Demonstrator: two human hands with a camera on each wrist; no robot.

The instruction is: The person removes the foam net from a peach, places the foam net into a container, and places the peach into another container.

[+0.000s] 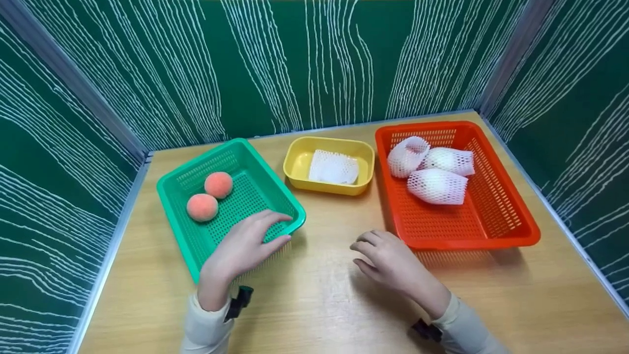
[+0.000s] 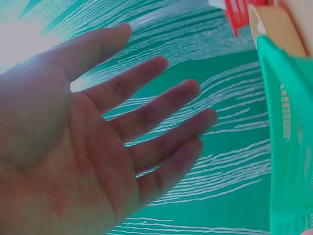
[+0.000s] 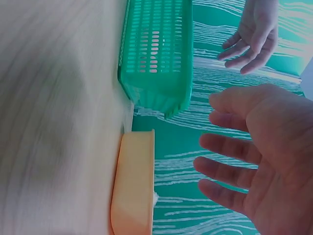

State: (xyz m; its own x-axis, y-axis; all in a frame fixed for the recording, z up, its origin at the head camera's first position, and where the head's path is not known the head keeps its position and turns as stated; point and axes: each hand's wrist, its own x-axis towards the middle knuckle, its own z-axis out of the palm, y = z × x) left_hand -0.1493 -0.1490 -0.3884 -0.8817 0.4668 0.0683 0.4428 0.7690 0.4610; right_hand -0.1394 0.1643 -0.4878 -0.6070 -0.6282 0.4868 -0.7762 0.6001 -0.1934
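Note:
My left hand [image 1: 248, 242] hovers over the near right part of the green basket [image 1: 245, 184], its fingers extended and nothing in them. Two fuzzy peach-coloured balls [image 1: 210, 195] lie in that basket's left half. Relaxed fingers and an empty palm show on my right hand [image 3: 274, 156], which hangs above the table just left of the red basket [image 1: 444, 223]. Several white foam net sleeves sit at the back of the red basket; pale round things fill two of them, the front sleeve [image 1: 437, 187] and the one behind it. A flat white foam net [image 1: 333, 167] lies in the yellow bin [image 1: 329, 188].
The yellow bin stands between the two baskets, near the back edge of the wooden table [image 1: 319, 295]. Green panels with wavy white lines [image 1: 295, 64] enclose the table at the back and both sides. Each wrist carries a small black camera mount [image 1: 239, 302].

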